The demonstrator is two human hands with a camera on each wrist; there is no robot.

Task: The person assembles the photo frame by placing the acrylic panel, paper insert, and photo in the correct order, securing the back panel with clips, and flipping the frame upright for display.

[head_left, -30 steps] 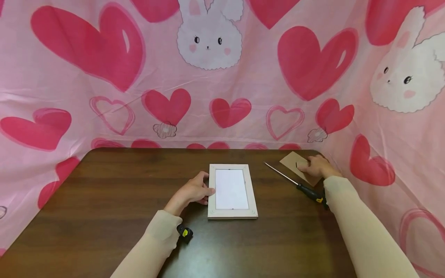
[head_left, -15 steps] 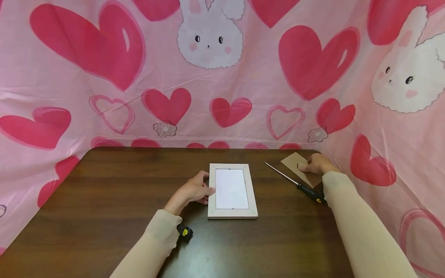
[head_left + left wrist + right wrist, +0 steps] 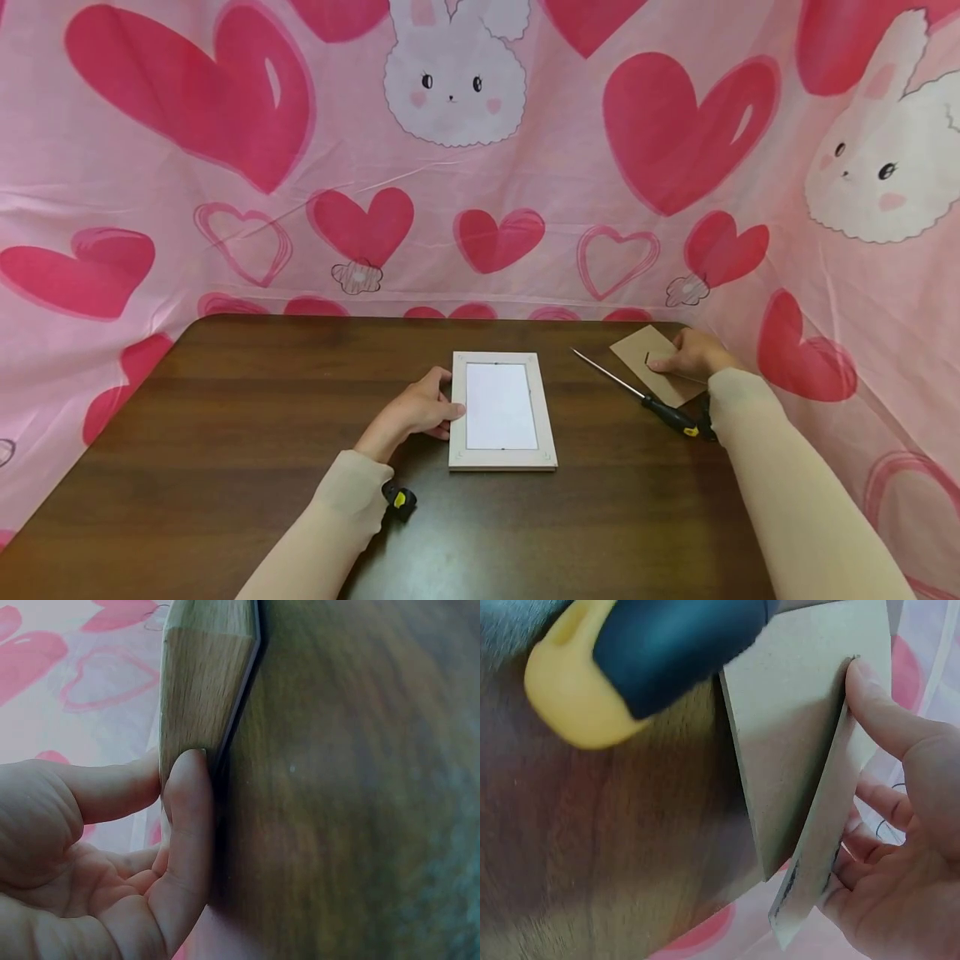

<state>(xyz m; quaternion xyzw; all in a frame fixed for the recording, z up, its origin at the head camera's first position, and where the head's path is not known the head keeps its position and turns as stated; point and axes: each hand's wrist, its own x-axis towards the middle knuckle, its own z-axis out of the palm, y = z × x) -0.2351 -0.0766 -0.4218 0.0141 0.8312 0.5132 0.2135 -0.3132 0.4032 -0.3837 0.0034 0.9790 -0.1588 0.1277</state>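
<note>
1. Left hand (image 3: 416, 410): thumb and fingers clamp the left long rail of the wooden picture frame (image 3: 502, 459), near the table's (image 3: 300, 433) far edge, between its corners.
2. Right hand (image 3: 693, 354): thumb and fingers pinch the brown board (image 3: 643, 343) at the table's far right corner, just beside the screwdriver (image 3: 663, 410).
3. Handling (judged): frame stiff and fairly light, best held by its rails; board thin, rigid, probably easily chipped, best taken by opposite edges.

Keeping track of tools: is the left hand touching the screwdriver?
No, the left hand holds the frame, while the screwdriver lies to the frame's right.
</note>
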